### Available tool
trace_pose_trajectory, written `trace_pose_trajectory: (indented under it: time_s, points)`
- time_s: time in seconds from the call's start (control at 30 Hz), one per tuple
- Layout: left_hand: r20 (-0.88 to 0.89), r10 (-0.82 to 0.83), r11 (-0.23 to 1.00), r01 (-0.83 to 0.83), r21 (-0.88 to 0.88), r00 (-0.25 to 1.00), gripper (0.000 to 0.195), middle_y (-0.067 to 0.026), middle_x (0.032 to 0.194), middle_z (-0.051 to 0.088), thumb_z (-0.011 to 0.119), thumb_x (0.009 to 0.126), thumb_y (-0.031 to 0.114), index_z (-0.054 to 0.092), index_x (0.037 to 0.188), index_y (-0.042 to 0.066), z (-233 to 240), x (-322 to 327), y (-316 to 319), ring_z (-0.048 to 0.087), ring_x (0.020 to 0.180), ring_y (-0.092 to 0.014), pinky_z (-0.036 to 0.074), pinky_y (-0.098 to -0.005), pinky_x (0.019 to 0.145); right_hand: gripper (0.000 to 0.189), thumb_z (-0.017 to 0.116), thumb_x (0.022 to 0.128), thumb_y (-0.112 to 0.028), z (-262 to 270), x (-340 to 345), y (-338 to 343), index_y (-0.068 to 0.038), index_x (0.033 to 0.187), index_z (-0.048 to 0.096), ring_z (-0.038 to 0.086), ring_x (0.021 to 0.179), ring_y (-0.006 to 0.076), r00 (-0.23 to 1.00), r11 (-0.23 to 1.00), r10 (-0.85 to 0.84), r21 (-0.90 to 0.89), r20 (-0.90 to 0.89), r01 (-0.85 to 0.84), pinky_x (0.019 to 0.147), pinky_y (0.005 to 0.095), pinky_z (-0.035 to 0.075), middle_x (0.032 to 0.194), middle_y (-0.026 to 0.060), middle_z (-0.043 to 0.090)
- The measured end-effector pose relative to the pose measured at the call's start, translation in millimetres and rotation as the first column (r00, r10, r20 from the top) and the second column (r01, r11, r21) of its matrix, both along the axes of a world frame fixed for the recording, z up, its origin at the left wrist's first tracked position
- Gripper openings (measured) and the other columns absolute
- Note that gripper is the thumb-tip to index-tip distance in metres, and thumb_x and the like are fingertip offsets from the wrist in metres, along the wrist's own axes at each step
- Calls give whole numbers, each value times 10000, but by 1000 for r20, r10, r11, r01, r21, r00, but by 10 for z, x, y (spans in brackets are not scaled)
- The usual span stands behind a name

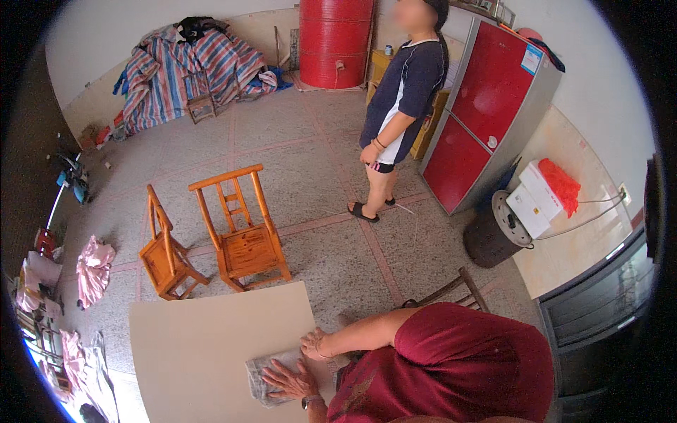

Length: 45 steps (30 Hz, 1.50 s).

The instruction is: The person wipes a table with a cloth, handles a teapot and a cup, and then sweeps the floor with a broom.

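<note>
A folded grey cloth (255, 382) lies on the beige tabletop (211, 338), near the edge closest to my body. My left hand (290, 378), with a watch at its wrist, rests palm down on that cloth, fingers spread. Beside the cloth's far corner, my right hand (316, 343) is set down at the table's edge with its fingers bent. Whether those fingers grip anything is unclear. My maroon shirt (465, 359) fills the lower right.
Two wooden chairs (246, 248) (163, 259) stand beyond the table. A person (404, 79) stands near a red refrigerator (492, 79). A dark round stove (489, 240) carries a white box (534, 201). Pink fabric (95, 269) hangs at left; a striped sheet (190, 69) covers a heap.
</note>
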<state>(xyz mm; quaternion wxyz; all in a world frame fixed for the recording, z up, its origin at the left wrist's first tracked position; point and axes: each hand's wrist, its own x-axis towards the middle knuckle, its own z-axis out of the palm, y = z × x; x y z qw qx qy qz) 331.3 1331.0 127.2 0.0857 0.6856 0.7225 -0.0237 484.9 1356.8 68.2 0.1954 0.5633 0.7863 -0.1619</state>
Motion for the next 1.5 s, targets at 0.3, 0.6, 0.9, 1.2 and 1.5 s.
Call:
trace_pose_trajectory:
  time_s: [0.3,0.6,0.9,1.2,1.5]
  points:
    - [-136,95,995,-91,34,986,737,-66,1625,168,447,927,608,251,1546,260,101,-304,969,147,1495,-291,140,-722,1082,377,394,962,-303,370,87,209,-119,1251,552,431,1321,270,980,979,-184,-108,-81,175,992,556,387,1428,117,451]
    - [-286,289,957,-271,103,914,723,-15,1615,194,326,933,699,211,1547,334,-106,-519,1836,185,1481,-264,196,-758,1028,424,339,965,-355,-454,-189,-79,-250,1336,515,221,1461,217,787,779,-603,-312,-133,544,1102,487,228,1567,30,318]
    - [-378,334,941,-329,80,864,703,-30,1609,212,286,937,706,164,1547,380,-210,-469,2107,228,1465,-289,245,-760,996,453,333,975,-341,-193,16,56,-205,1390,453,228,1462,221,905,890,-372,-356,-205,285,1087,496,274,1573,64,302]
    - [-257,30,999,-20,40,966,694,-48,1612,204,425,930,620,275,1536,318,-216,-272,1535,173,1486,-300,203,-747,1031,493,326,985,-327,-29,77,202,-161,1444,392,235,1464,226,958,938,-210,-317,-196,140,1071,506,320,1579,99,286]
    - [14,-305,938,298,175,952,745,-123,1592,247,597,845,518,370,1494,232,-193,16,158,200,1471,-370,90,-693,1112,384,490,862,-229,198,8,182,-26,1141,658,443,1331,310,972,945,-168,-309,-162,111,1032,489,420,1447,146,463]
